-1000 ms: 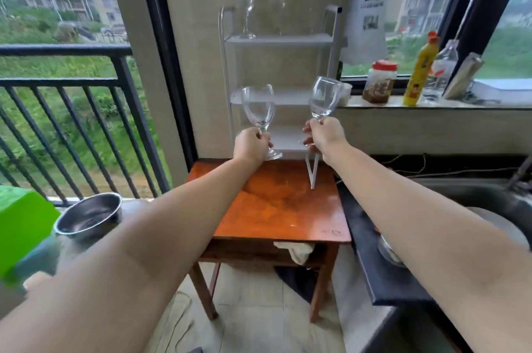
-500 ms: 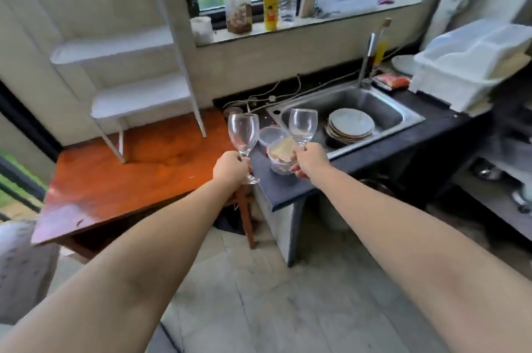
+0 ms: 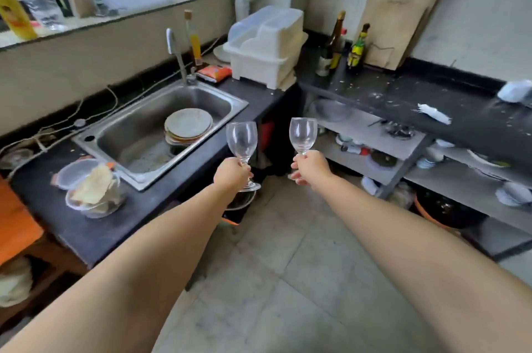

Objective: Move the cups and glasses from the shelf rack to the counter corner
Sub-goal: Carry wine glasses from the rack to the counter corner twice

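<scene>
My left grip (image 3: pixel 232 174) curls round the stem of one wine glass (image 3: pixel 241 141), my right grip (image 3: pixel 311 166) round another glass (image 3: pixel 302 135), both upright over open floor (image 3: pixel 288 260). Bench (image 3: pixel 403 99) corner lies at twelve o'clock, sink (image 3: pixel 149 133) edge at ten.

glasses: clear, glossy glass, one (image 3: pixel 241 139) and the other (image 3: pixel 302 133)
sink (image 3: pixel 138 133): brushed metal, dull sheen
bench (image 3: pixel 431 93): dark, matt, speckled with pale crumbs
rack (image 3: pixel 266 45): off-white plastic, clear lid
board (image 3: pixel 397 15): pale wood, scuffed
tubs (image 3: pixel 77 175): clear plastic
floor (image 3: pixel 288 266): pale smooth tiles
</scene>
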`<move>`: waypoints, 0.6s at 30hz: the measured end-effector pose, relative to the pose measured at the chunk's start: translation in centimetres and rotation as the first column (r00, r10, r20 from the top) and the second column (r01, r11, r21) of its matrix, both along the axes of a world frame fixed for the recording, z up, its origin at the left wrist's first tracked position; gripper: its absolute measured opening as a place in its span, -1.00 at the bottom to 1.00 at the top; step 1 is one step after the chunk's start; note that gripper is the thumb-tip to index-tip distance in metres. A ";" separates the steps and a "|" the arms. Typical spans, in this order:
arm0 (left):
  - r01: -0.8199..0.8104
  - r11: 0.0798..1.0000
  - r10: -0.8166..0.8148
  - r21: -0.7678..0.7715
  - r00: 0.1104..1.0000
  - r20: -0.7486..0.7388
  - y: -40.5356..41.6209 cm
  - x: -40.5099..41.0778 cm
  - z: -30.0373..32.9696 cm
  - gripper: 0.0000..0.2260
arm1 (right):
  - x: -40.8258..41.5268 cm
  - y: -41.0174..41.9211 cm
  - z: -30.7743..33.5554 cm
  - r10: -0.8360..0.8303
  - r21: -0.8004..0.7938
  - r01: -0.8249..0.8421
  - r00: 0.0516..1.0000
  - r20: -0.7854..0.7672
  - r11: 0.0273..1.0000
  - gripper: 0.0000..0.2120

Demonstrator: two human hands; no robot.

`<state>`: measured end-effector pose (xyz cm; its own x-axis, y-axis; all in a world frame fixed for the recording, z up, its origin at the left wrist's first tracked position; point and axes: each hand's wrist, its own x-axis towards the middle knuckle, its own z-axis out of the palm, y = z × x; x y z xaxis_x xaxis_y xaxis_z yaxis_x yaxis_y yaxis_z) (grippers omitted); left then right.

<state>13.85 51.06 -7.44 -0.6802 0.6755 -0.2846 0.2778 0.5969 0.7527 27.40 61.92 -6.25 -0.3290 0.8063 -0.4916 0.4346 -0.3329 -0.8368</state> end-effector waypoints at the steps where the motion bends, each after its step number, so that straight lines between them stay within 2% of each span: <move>1: 0.019 1.000 -0.020 0.021 0.999 0.027 1.7 1.0 -0.1 -0.76 | 1.5 1.1 0.1 -0.035 -0.006 0.035 0.999 -0.003 0.999 -0.71; 3: 0.057 0.997 -0.061 0.050 0.996 0.070 4.7 2.9 0.0 -0.78 | 4.0 3.0 0.1 -0.124 -0.008 0.124 0.992 -0.019 0.992 -0.74; 6: 0.143 0.987 -0.154 0.077 0.975 0.163 9.9 5.4 -0.8 -0.75 | 7.4 5.7 -0.4 -0.213 0.086 0.211 0.977 0.017 0.974 -0.85; 10: 0.234 0.968 -0.250 0.091 0.937 0.246 16.9 7.3 -2.9 -0.70 | 11.0 9.8 -0.9 -0.343 0.065 0.343 0.939 -0.007 0.937 -0.86; 15: 0.367 0.925 -0.379 0.095 0.900 0.216 23.9 10.9 -0.7 -0.75 | 13.9 15.3 -0.7 -0.455 0.078 0.456 0.890 -0.027 0.886 -0.86; 18: 0.457 0.888 -0.459 0.049 0.881 0.116 29.1 12.5 0.9 -0.77 | 15.4 18.9 0.3 -0.524 0.073 0.526 0.851 -0.049 0.847 -0.87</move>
<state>26.30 80.19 -6.55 -0.2546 0.9096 -0.3285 0.4224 0.4101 0.8083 42.80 80.85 -5.90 0.1426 0.8989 -0.4144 0.1917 -0.4358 -0.8794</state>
